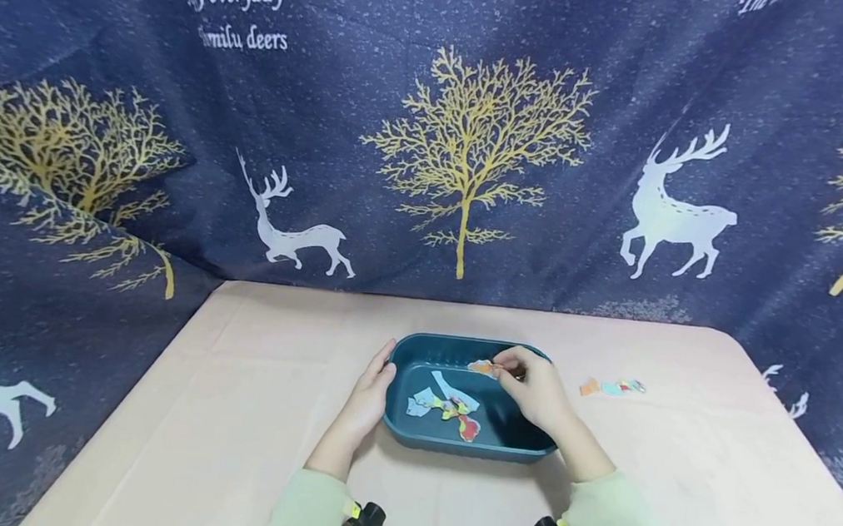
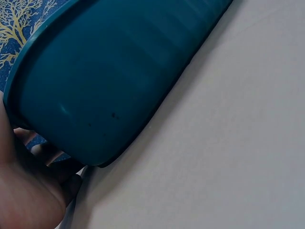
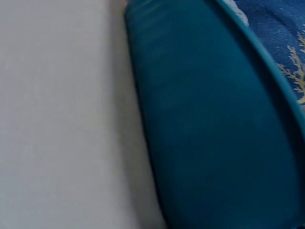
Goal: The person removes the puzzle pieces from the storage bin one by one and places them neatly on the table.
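A dark teal plastic basin with rounded corners sits on the table. My left hand grips its left end, the thumb up at the rim; in the left wrist view the fingers curl against the outer end wall. Over the basin's far right part, my right hand pinches an orange paper cutout between thumb and fingertips. Several other cutouts lie overlapped on the basin floor, among them a pale blue piece and a red one. The right wrist view has only the basin's outer side, not the hand.
On the cloth-covered table, right of the basin, lies a row of small cutouts in orange, light blue and red. A dark blue curtain printed with deer and trees hangs behind the table and along its sides.
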The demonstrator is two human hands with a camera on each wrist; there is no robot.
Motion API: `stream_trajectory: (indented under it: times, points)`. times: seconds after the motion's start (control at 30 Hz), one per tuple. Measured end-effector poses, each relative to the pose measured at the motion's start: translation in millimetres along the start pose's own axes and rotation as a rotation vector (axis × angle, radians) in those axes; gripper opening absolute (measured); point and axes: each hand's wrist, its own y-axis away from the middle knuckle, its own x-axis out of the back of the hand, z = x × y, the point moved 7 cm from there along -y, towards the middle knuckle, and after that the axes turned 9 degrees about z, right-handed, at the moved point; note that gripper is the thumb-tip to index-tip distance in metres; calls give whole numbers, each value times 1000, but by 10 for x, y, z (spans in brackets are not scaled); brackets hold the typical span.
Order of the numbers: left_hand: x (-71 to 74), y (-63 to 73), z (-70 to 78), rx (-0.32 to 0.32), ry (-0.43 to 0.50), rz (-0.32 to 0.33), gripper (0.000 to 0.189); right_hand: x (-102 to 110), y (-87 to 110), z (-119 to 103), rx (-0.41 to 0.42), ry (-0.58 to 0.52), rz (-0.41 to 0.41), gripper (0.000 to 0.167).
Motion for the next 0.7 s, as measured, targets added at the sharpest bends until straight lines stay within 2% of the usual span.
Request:
stream_trajectory:
  times: [0.17,0.37,0.53,0.7]
  points:
    - [-3,12,29,-21,-19,0,49,146,5,31,7,-35,48,17]
    - [21,103,187,10,5,-11,49,284,21,141,-38,-188,49,19]
    - [6,18,30,16,-2,-1,48,394,55,249,-105,-324,58,23]
    - [-2,-27,-79,-5,-24,16,48,535,103,335,-159,-363,89,30]
